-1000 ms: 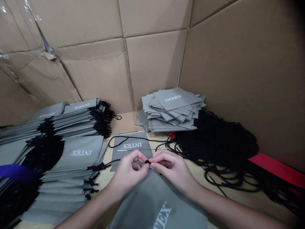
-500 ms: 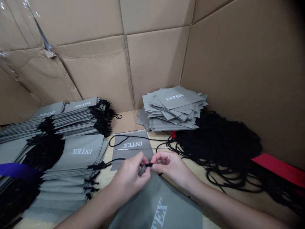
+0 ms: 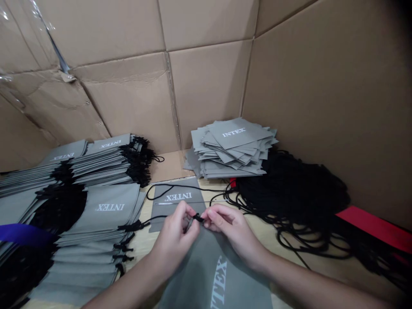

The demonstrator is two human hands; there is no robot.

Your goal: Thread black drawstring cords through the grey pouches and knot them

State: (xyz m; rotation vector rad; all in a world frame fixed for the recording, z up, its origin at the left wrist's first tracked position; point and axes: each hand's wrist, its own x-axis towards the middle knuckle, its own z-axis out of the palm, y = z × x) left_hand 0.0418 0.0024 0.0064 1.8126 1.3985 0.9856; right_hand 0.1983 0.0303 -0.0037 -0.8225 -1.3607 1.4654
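Tall cardboard walls (image 3: 209, 81) close in the workplace from ten o'clock, seen from the hands, round to three; inside them lie cord and pouches. A heap of black cord (image 3: 299, 189) sprawls at two o'clock. Corded stacks (image 3: 101, 223) sit at nine to ten, an untidy pile of pouches (image 3: 231, 150) at one. The held grey pouch (image 3: 193, 274) lies at six o'clock, one corner pointing to twelve, its lettering running roughly six to twelve; its lower end is cut off, so its long axis cannot be told. The left hand (image 3: 175, 234) and right hand (image 3: 236, 229) meet at that corner, thumbs and forefingers nearly closed, pinching a short black knot (image 3: 197, 217).
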